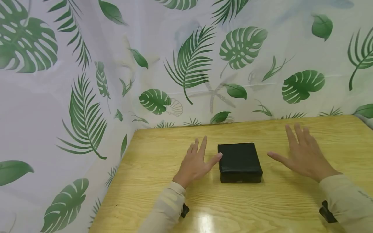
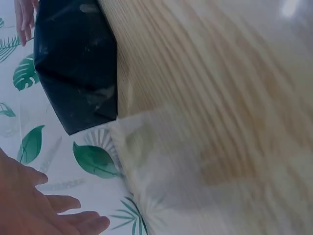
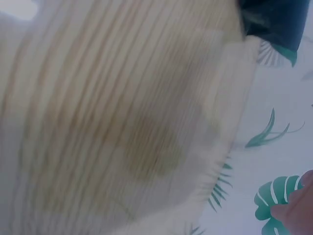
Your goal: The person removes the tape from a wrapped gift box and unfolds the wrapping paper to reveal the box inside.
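A black, flat, box-shaped package [image 1: 239, 158] lies on the wooden table in the head view, its wrapping slightly shiny. My left hand [image 1: 196, 163] is just to its left, fingers spread, the thumb tip overlapping the package's left edge; whether it touches I cannot tell. To the right, apart from the package, my right hand [image 1: 304, 155] is held with fingers spread and nothing in it. The left wrist view shows the package [image 2: 78, 63] from the side, with the left hand's fingers [image 2: 80, 223] extended. In the right wrist view only a corner of the package [image 3: 279, 22] appears.
The light wooden table [image 1: 163, 207] reaches back to a white wall covering [image 1: 163, 71] printed with green leaves. The same covering runs along the left side. Dark straps [image 1: 327, 212] sit at both sleeves.
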A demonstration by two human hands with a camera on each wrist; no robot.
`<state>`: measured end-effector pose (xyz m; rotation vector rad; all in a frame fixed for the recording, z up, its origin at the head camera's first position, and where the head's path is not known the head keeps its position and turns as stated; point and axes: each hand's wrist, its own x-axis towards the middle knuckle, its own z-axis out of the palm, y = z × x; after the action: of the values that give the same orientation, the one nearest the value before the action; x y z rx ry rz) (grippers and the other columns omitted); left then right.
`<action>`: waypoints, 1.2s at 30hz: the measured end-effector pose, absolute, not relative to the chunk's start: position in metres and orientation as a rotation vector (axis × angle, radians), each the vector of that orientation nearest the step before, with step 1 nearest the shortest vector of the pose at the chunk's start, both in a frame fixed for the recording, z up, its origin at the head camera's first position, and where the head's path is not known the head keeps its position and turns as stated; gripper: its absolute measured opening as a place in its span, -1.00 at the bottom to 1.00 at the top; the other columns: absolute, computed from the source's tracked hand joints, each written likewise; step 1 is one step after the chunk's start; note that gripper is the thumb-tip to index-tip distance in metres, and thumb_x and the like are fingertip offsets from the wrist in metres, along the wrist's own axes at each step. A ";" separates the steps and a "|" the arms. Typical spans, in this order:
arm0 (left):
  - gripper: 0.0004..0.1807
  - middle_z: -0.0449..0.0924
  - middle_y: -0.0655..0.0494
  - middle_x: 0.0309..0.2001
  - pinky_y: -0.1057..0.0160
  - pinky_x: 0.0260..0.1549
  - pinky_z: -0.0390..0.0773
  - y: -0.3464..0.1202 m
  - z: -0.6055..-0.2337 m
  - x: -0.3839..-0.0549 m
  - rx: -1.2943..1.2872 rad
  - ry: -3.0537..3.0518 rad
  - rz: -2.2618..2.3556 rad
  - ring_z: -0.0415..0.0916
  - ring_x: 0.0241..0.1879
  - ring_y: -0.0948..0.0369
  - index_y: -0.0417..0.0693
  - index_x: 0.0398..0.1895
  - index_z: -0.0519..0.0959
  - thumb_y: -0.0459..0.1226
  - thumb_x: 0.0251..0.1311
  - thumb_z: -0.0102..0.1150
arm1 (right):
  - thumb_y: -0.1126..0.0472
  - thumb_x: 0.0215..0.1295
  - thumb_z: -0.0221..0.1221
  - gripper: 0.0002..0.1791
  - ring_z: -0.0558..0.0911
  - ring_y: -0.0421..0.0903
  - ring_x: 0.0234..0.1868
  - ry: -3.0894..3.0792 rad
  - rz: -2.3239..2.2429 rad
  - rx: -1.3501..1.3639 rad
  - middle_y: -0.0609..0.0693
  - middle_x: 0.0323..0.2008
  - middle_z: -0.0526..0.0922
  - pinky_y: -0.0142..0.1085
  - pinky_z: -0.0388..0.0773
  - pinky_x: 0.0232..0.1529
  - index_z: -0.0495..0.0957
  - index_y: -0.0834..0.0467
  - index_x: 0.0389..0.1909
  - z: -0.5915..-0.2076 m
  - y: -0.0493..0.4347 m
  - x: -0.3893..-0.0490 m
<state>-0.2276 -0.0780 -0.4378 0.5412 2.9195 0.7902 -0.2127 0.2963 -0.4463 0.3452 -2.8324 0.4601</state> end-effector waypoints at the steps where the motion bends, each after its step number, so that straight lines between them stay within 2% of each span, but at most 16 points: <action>1: 0.04 -0.25 -0.06 0.64 -0.29 0.43 0.06 -0.076 -0.438 -0.226 0.536 2.886 0.840 -0.19 0.58 -0.17 0.37 0.66 -0.27 0.56 0.23 -0.39 | -0.35 0.30 0.20 0.27 -0.28 0.63 0.45 -2.836 0.510 0.342 0.54 0.52 -0.29 0.48 -0.22 0.36 -0.29 0.37 0.59 -0.446 0.294 -0.212; 4: -0.01 -0.17 -0.04 0.63 -0.34 0.38 0.11 -0.068 -0.440 -0.223 0.529 2.811 0.968 -0.11 0.56 -0.17 0.42 0.65 -0.26 0.53 0.26 -0.35 | -0.29 0.35 0.21 0.25 -0.32 0.59 0.47 -2.849 0.690 0.334 0.52 0.52 -0.35 0.45 -0.30 0.38 -0.37 0.35 0.59 -0.446 0.290 -0.210; 7: -0.01 -0.06 -0.04 0.61 -0.30 0.38 0.17 -0.061 -0.443 -0.220 0.529 2.773 1.036 0.00 0.54 -0.15 0.37 0.66 -0.21 0.49 0.29 -0.25 | -0.24 0.38 0.20 0.23 -0.29 0.59 0.47 -2.862 0.843 0.331 0.52 0.52 -0.39 0.51 -0.27 0.33 -0.41 0.35 0.59 -0.446 0.284 -0.207; 11: 0.02 0.02 -0.01 0.59 -0.22 0.36 0.27 -0.054 -0.447 -0.216 0.525 2.733 1.081 0.12 0.50 -0.09 0.31 0.66 -0.18 0.45 0.28 -0.12 | -0.21 0.42 0.18 0.20 -0.19 0.64 0.44 -2.893 1.000 0.313 0.54 0.51 -0.38 0.58 -0.10 0.22 -0.40 0.37 0.58 -0.450 0.277 -0.203; 15: 0.01 0.01 0.02 0.59 -0.22 0.36 0.27 -0.050 -0.452 -0.213 0.498 2.680 1.127 0.12 0.51 -0.06 0.35 0.66 -0.19 0.43 0.29 -0.07 | -0.21 0.48 0.10 0.11 -0.03 0.65 0.39 -2.927 1.135 0.295 0.61 0.47 -0.23 0.56 0.10 0.16 -0.30 0.45 0.56 -0.453 0.270 -0.201; 17: 0.00 0.02 0.03 0.59 -0.22 0.34 0.29 -0.048 -0.454 -0.212 0.488 2.669 1.143 0.15 0.49 -0.05 0.36 0.66 -0.19 0.42 0.29 -0.06 | -0.18 0.52 0.07 0.04 0.10 0.63 0.35 -2.929 1.190 0.299 0.63 0.44 -0.10 0.51 0.21 0.14 -0.21 0.50 0.54 -0.454 0.266 -0.200; 22: -0.03 0.13 0.02 0.55 -0.12 0.22 0.47 -0.046 -0.456 -0.210 0.487 2.638 1.196 0.44 0.30 0.03 0.25 0.66 -0.14 0.34 0.34 -0.01 | -0.10 0.58 0.01 -0.12 0.33 0.53 0.28 -2.915 1.396 0.285 0.58 0.37 0.15 0.28 0.49 0.11 -0.04 0.54 0.49 -0.455 0.256 -0.196; 24: -0.03 0.16 0.01 0.53 -0.09 0.19 0.50 -0.045 -0.457 -0.209 0.471 2.612 1.227 0.48 0.26 0.06 0.22 0.67 -0.13 0.30 0.36 0.02 | -0.11 0.60 -0.03 -0.12 0.39 0.47 0.27 -2.906 1.547 0.249 0.57 0.36 0.18 0.16 0.56 0.11 -0.05 0.54 0.50 -0.455 0.252 -0.194; 29: -0.05 0.28 -0.03 0.46 -0.10 0.16 0.53 -0.042 -0.460 -0.208 0.346 2.500 1.359 0.44 0.31 0.02 0.20 0.66 -0.10 0.24 0.36 0.10 | -0.12 0.62 -0.08 -0.11 0.40 0.38 0.32 -2.811 2.003 0.109 0.56 0.40 0.13 -0.08 0.61 0.13 -0.12 0.54 0.50 -0.456 0.245 -0.193; 33: -0.05 0.31 -0.11 0.42 0.04 -0.11 0.65 -0.040 -0.461 -0.207 0.230 2.358 1.486 0.66 -0.10 0.04 0.18 0.65 -0.07 0.16 0.35 0.18 | -0.07 0.64 -0.09 -0.16 0.53 0.12 0.26 -2.722 2.201 0.038 0.53 0.41 0.14 -0.14 0.62 0.12 -0.09 0.55 0.49 -0.458 0.243 -0.191; 35: -0.05 0.30 -0.14 0.42 0.09 -0.23 0.67 -0.040 -0.461 -0.205 0.192 2.306 1.528 0.65 -0.32 0.04 0.17 0.65 -0.06 0.14 0.35 0.20 | -0.07 0.64 -0.09 -0.18 0.60 -0.05 0.16 -2.705 2.248 0.010 0.51 0.40 0.19 -0.16 0.63 0.10 -0.05 0.54 0.49 -0.459 0.241 -0.191; 36: -0.05 0.30 -0.14 0.43 0.10 -0.23 0.67 -0.039 -0.460 -0.204 0.179 2.295 1.537 0.65 -0.34 0.05 0.17 0.65 -0.05 0.14 0.35 0.20 | -0.06 0.64 -0.08 -0.19 0.62 -0.10 0.12 -2.688 2.281 -0.001 0.49 0.39 0.23 -0.16 0.64 0.09 -0.04 0.54 0.49 -0.459 0.240 -0.191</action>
<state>-0.2043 -0.0392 -0.4603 0.1789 2.2954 1.5372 -0.1909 0.2398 -0.4586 -0.0015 -2.6879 2.2814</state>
